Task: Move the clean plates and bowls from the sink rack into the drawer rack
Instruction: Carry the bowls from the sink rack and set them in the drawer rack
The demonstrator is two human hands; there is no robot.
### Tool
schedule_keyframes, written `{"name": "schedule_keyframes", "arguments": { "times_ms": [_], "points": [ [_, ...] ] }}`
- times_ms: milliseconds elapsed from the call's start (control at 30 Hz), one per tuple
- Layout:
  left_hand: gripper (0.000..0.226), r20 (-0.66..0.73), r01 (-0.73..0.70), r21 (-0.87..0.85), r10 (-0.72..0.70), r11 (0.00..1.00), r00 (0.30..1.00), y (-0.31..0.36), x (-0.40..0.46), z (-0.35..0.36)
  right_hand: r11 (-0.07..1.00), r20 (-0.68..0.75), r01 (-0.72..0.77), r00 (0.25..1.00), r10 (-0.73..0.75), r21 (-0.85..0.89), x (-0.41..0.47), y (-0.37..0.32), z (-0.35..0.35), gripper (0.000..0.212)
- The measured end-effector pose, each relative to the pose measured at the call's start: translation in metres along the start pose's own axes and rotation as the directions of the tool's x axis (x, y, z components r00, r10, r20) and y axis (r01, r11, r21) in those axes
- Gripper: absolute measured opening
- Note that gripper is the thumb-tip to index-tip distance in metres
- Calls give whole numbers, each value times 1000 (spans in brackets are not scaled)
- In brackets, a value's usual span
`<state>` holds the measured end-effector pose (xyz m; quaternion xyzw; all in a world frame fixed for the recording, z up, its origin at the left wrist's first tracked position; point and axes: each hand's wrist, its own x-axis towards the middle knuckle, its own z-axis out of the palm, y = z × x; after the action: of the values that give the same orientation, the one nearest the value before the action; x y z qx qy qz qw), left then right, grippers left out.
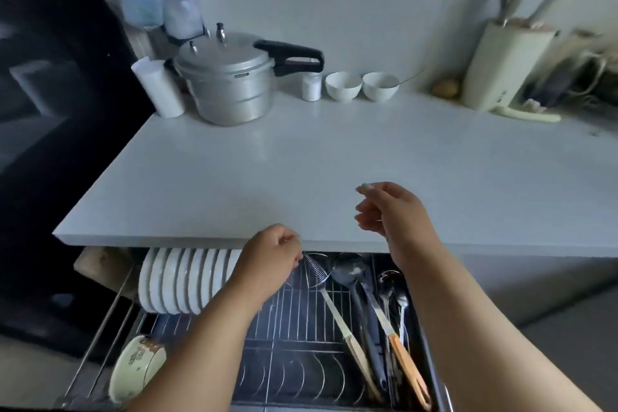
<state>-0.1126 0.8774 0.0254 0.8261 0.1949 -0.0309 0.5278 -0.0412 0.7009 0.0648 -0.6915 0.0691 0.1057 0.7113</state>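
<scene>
While the drawer rack [294,338] stands pulled out below the near edge of the white surface [301,157], the head view shows a row of white plates [180,278] standing on edge in its far left part, partly under the surface's lip. The left hand [267,261] hangs over the rack just right of the plates, fingers [291,244] curled inward; whether they pinch anything cannot be told. The right hand [391,211] is raised above the near edge of the surface, fingers loosely bent and apart, holding nothing. At the rack's near left corner a patterned bowl [137,368] lies tilted on its side. On the right side of the rack lie a slotted ladle [317,271], dark spoons [347,269] and wooden-handled utensils [404,361]. Far on the surface stand a pressure cooker [227,80], a white canister [159,87], a small jar [311,86], two white bowls [363,85] side by side, and a pale knife block [498,67] at far right.
</scene>
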Motion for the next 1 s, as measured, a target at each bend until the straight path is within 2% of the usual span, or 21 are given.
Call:
{"name": "schedule_keyframes", "arguments": {
  "times_ms": [300, 600, 867, 1000],
  "points": [
    [12, 212, -211, 39, 198, 977, 957, 128, -4, 140, 990, -259, 100, 963, -70, 104, -11, -39, -183, 10],
    [7, 416, -429, 105, 352, 897, 838, 226, -35, 328, 976, -559, 125, 829, -4, 179, -39, -24, -383, 9],
    [13, 628, -610, 148, 403, 778, 666, 267, -80, 500, 959, -747, 35, 636, 195, 281, -79, 30, -544, 8],
    [47, 756, -739, 231, 362, 633, 546, 274, -97, 582, 949, -807, 17, 532, 258, 315, -99, 42, -611, 7]
  ]
}}
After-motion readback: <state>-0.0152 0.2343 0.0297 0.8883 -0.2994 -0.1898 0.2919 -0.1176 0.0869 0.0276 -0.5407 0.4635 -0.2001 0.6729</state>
